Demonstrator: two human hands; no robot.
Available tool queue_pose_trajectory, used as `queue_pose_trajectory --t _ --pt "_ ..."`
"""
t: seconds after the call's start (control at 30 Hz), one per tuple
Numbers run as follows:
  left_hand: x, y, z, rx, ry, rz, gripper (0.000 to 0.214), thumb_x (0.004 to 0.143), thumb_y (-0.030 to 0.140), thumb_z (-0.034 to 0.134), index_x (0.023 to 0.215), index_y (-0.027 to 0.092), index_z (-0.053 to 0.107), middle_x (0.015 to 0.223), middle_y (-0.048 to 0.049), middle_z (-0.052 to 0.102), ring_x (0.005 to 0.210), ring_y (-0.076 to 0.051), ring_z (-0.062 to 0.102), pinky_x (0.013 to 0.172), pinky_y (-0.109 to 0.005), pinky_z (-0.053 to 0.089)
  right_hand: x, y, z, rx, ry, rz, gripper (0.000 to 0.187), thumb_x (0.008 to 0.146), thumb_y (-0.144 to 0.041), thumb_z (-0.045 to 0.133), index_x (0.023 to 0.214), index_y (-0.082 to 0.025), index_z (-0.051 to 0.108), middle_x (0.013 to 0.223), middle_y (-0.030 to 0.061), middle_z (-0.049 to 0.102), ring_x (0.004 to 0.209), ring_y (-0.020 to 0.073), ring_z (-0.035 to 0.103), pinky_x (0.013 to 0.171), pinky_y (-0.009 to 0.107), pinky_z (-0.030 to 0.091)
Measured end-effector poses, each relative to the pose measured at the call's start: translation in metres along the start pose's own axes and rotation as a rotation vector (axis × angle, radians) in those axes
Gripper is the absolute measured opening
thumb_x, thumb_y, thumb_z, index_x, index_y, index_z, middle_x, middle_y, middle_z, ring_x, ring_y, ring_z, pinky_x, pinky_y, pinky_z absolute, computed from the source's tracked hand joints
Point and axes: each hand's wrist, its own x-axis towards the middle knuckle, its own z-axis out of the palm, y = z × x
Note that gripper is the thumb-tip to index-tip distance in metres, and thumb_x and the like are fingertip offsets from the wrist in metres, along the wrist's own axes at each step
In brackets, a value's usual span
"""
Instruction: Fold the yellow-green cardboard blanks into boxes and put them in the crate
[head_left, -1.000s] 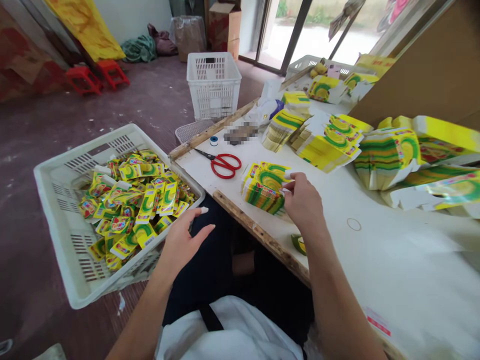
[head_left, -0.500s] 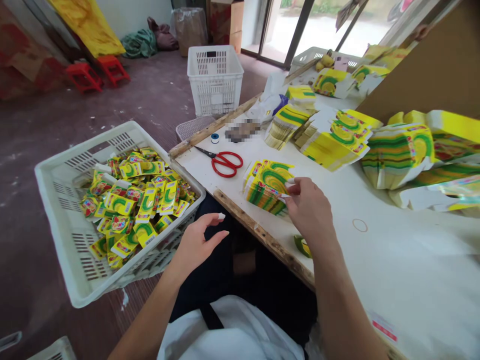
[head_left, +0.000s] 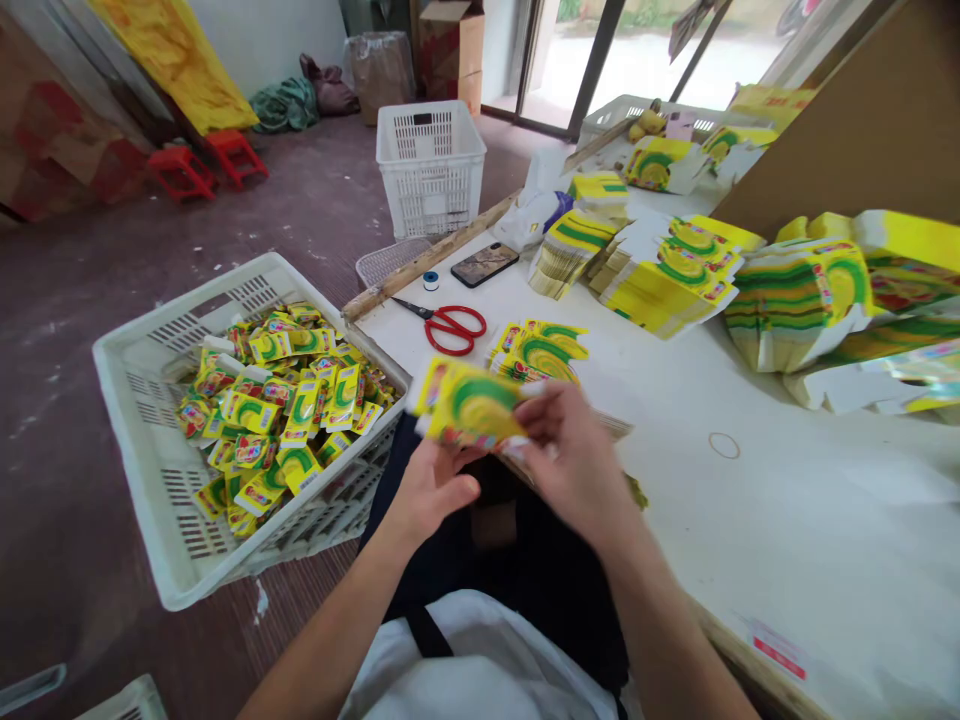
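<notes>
Hands (head_left: pixel 576 462) at yellow printed card (head_left: pixel 474 405), red-handled scissors (head_left: pixel 439 325) nearby

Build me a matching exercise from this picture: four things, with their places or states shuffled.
Things:
1. Scissors
2. Blurred carton
3. Stools
4. Large crate left of the scissors

Places or states:
A. Heaped with small yellow packs
B. Red, standing on the floor
C. Red-handled, lying on the table
D. Held in the right hand's fingers

Pairs: 1-C, 2-D, 3-B, 4-A
</notes>
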Motion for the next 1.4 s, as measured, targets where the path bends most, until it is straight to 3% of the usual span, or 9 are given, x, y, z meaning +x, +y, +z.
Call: queue_pose_trajectory --t 0.27,0.43,0.63,0.77,0.9,1.03,1.1,1.23,1.4 --pt "0.019 0.024 0.025 -0.476 0.559 0.143 0.053 0.062 0.067 0.077 0.068 0.018 0.06 0.059 0.0041 0.051 0.056 -0.01 0.053 0.059 -0.02 0.051 -0.035 -0.009 0.055 0.402 -0.282 0.128 0.042 0.07 -0.015 0.067 0.106 -0.025 0.049 0.095 -0.0002 0.061 0.085 0.0151 0.06 0.075 0.029 0.052" --pt "0.011 0.007 0.011 -0.271 0.426 0.107 0.069 0.048 0.078 0.076 0.082 0.019 0.069 0.075 -0.0015 0.066 0.069 -0.017 0.064 0.067 -0.029 0.056 -0.021 0.007 0.042 0.363 -0.164 0.179 0.032 0.071 -0.02 0.066 0.1 -0.024 0.054 0.08 -0.0026 0.061 0.072 0.0145 0.058 0.065 0.026 0.047" --pt "0.002 -0.009 -0.009 -0.028 0.545 0.131 0.03 0.06 0.04 0.088 0.07 0.017 0.073 0.069 -0.0014 0.074 0.06 -0.014 0.065 0.062 -0.024 0.054 -0.017 0.018 0.03 0.231 -0.111 0.121 0.004 0.078 -0.022 0.061 0.075 -0.021 0.059 0.069 -0.0025 0.062 0.061 0.0126 0.053 0.058 0.025 0.042" --pt "0.002 0.011 -0.027 0.048 0.392 0.159 0.028 0.07 0.04 0.082 0.09 0.021 0.076 0.088 -0.0041 0.079 0.08 -0.019 0.073 0.076 -0.028 0.057 -0.014 0.012 0.017 0.068 -0.075 -0.028 0.012 0.083 -0.019 0.057 0.079 -0.022 0.067 0.073 0.0 0.068 0.066 0.0158 0.061 0.06 0.027 0.046" --pt "-0.004 0.043 -0.045 0.2 0.188 0.301 0.071 0.067 0.062 0.077 0.126 0.026 0.063 0.127 -0.0112 0.069 0.121 -0.03 0.062 0.103 -0.043 0.048 -0.012 0.0 -0.004 -0.282 -0.103 -0.291 0.027 0.088 -0.012 0.054 0.092 -0.029 0.074 0.085 0.0025 0.073 0.081 0.0208 0.064 0.076 0.036 0.05" --pt "-0.009 0.051 -0.033 0.629 -0.102 0.049 0.097 0.046 0.046 0.094 0.132 0.023 0.055 0.136 -0.0138 0.061 0.127 -0.036 0.056 0.109 -0.049 0.042 -0.02 -0.008 -0.005 -0.517 -0.166 -0.528 0.037 0.089 -0.007 0.055 0.095 -0.039 0.073 0.084 -0.0028 0.075 0.094 0.0227 0.063 0.111 0.053 0.03" --pt "-0.01 0.044 -0.019 0.711 -0.223 -0.042 0.079 0.06 0.035 0.088 0.13 0.023 0.053 0.129 -0.0098 0.065 0.117 -0.03 0.062 0.102 -0.044 0.048 -0.025 -0.007 0.0 -0.501 -0.101 -0.551 0.042 0.087 -0.006 0.056 0.107 -0.041 0.069 0.101 -0.0021 0.074 0.112 0.0247 0.06 0.118 0.057 0.018" --pt "-0.011 0.029 -0.003 0.818 -0.123 -0.034 0.059 0.071 0.027 0.076 0.123 0.022 0.049 0.113 -0.005 0.068 0.1 -0.023 0.066 0.088 -0.036 0.053 -0.031 0.006 0.011 -0.133 0.123 -0.261 0.065 0.084 -0.021 0.064 0.144 -0.032 0.042 0.147 0.009 0.05 0.138 0.0297 0.043 0.116 0.056 0.031" --pt "-0.017 0.013 -0.001 0.946 -0.108 0.138 0.073 0.073 0.029 0.074 0.135 0.024 0.036 0.123 -0.0092 0.062 0.108 -0.026 0.065 0.092 -0.04 0.052 -0.032 0.022 0.031 0.463 -0.07 0.261 0.049 0.09 -0.041 0.056 0.135 -0.024 0.055 0.133 0.0101 0.064 0.129 0.0287 0.056 0.109 0.051 0.043"
